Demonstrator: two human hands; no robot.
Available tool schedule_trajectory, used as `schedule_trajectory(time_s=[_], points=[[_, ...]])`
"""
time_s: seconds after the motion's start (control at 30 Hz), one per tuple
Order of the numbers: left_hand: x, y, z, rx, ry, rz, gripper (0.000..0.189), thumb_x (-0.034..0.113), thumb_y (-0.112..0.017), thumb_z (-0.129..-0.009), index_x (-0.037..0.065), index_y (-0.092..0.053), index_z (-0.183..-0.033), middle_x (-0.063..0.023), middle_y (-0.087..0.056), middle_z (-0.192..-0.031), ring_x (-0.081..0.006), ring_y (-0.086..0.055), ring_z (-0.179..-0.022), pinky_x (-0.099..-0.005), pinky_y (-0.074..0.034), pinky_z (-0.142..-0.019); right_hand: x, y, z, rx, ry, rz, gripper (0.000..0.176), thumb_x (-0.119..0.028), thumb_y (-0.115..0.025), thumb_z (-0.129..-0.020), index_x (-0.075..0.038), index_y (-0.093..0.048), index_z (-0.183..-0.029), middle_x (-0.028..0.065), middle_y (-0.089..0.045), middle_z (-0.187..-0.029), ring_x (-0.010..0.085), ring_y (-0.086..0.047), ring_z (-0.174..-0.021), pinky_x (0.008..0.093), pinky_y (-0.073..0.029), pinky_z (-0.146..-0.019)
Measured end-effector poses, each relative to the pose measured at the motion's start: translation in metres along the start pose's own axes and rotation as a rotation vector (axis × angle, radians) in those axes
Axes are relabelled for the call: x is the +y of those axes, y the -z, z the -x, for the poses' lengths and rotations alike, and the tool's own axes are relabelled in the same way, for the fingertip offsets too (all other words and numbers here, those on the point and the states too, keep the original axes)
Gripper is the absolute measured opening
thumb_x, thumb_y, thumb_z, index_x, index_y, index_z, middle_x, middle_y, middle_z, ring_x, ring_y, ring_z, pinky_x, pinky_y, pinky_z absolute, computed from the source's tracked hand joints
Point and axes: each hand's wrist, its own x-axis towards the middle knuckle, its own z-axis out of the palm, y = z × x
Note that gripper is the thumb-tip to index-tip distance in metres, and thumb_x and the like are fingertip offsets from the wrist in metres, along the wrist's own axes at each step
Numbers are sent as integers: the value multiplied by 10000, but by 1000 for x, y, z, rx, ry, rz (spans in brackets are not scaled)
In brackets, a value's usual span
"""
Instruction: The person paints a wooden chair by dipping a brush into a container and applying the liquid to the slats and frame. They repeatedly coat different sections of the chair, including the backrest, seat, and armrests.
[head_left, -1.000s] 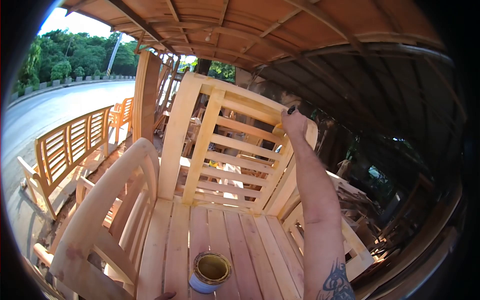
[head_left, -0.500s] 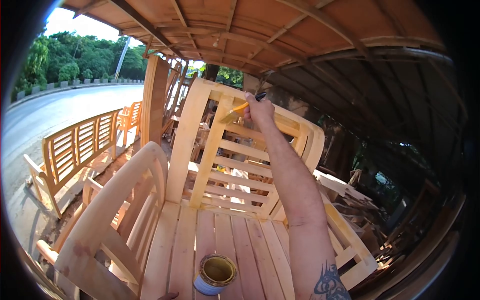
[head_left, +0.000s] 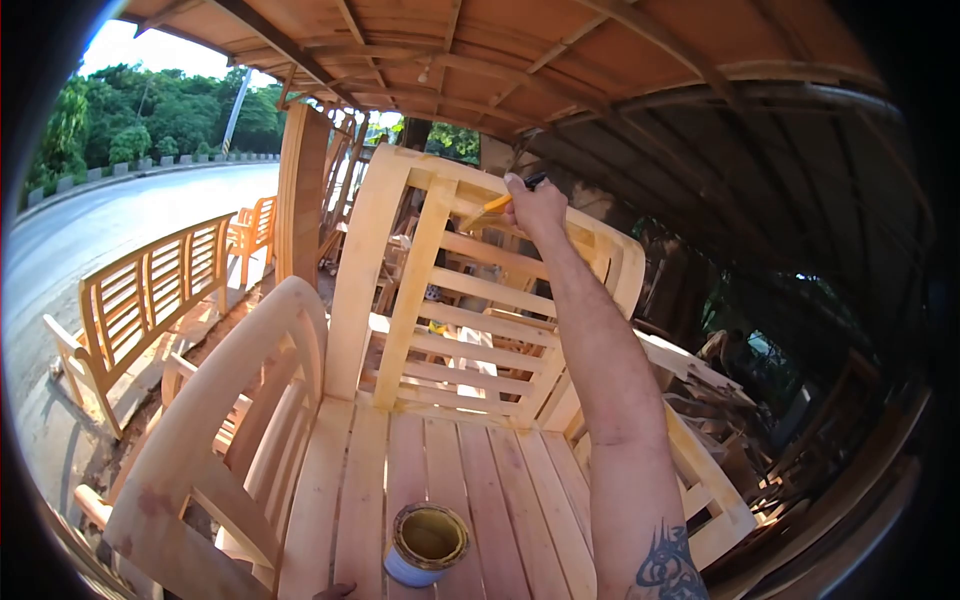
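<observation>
My right hand (head_left: pixel 538 208) is closed around a paintbrush (head_left: pixel 492 206) with a yellow and black handle. Its bristles are at an upper slat of the wooden backrest (head_left: pixel 363 270), just right of the upright post. On the slatted wooden seat (head_left: pixel 500 500) stands an open can (head_left: pixel 428 545) with a brownish rim and liquid inside. Only fingertips of my left hand (head_left: pixel 336 592) show at the bottom edge, left of the can; whether they hold anything is hidden.
A curved wooden armrest (head_left: pixel 215 400) rises on the left. Beyond it stand a slatted bench (head_left: pixel 160 290) and an orange chair (head_left: pixel 254 235) beside the road. Wood pieces (head_left: pixel 700 375) are piled at the right under the roof.
My right hand and the brush have moved to the right along the upper backrest, away from the upright post. The view has shifted slightly.
</observation>
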Motion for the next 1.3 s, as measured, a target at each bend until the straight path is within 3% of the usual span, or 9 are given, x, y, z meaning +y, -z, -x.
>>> schedule_trajectory(time_s=[0.03, 0.17, 0.23, 0.53, 0.63, 0.73, 0.93, 1.03, 1.3], points=[[2, 3, -2, -7, -28, -23, 305, 117, -677, -887, 11, -622, -1167, -258, -569, -1289, -423, -571, -1196, -491, -491, -1004, 2, 1, 3, -102, -95, -139, 488, -468, -681, -894, 4, -709, -1015, 208, -748, -924, 372, -719, -958, 446, -550, -899], [3, 4, -4, 25, -28, -25, 292, 109, -677, -883, 6, -630, -1153, -264, -579, -1274, -427, -573, -1193, -496, -488, -1013, 74, 22, -38, 7, -43, 369, 526, -478, -673, -891, 1, -693, -1108, 210, -735, -1082, 369, -688, -1077, 441, -520, -968], [5, 4, -3, 41, -12, -2, 286, 103, -679, -880, 3, -635, -1144, -268, -581, -1267, -429, -571, -1194, -500, -485, -1019, 88, 51, -37, 25, -91, 424, 528, -470, -670, -888, 2, -695, -1125, 231, -715, -1144, 373, -667, -1129, 450, -505, -992], [7, 7, -7, 4, -19, 1, 290, 99, -685, -876, -14, -631, -1138, -288, -565, -1259, -442, -575, -1172, -506, -481, -1010, 93, 109, 15, 176, 305, 714, 383, -340, -660, -910, -16, -672, -1113, 228, -732, -1000, 392, -702, -972, 474, -549, -877], [8, 7, -5, 10, -11, 34, 288, 107, -678, -890, -17, -624, -1144, -291, -556, -1266, -453, -573, -1167, -508, -483, -1006, 101, 110, 29, 75, 525, 631, 286, -284, -664, -905, -52, -654, -1072, 210, -731, -926, 389, -705, -882, 490, -550, -819], [8, 8, -5, 10, -17, 5, 285, 122, -673, -904, -18, -620, -1146, -296, -552, -1266, -460, -574, -1159, -503, -494, -990, 120, 111, 27, -15, 507, 790, 228, -272, -671, -899, -85, -646, -1027, 178, -730, -901, 366, -704, -877, 488, -546, -797], [6, 10, -10, -20, -56, -8, 295, 124, -684, -894, -25, -621, -1140, -310, -559, -1247, -464, -580, -1143, -504, -516, -965, 109, 110, 24, -173, 660, 658, 215, -259, -674, -893, -125, -692, -1060, 131, -733, -958, 339, -701, -927, 462, -554, -814], [3, 9, -10, -18, -71, -9, 289, 111, -686, -886, -23, -625, -1134, -304, -577, -1226, -462, -580, -1146, -506, -516, -973, 100, 104, 15, -290, 429, 938, 207, -246, -667, -890, -138, -719, -1059, 126, -724, -1016, 328, -698, -966, 454, -557, -833], [7, 14, -14, -4, -40, -34, 276, 72, -682, -866, -29, -631, -1118, -296, -592, -1224, -450, -598, -1129, -494, -516, -982, 107, 68, 17, -297, 543, 1205, 260, -266, -645, -895, -162, -707, -1125, 126, -715, -1063, 302, -687, -1041, 426, -548, -903]])
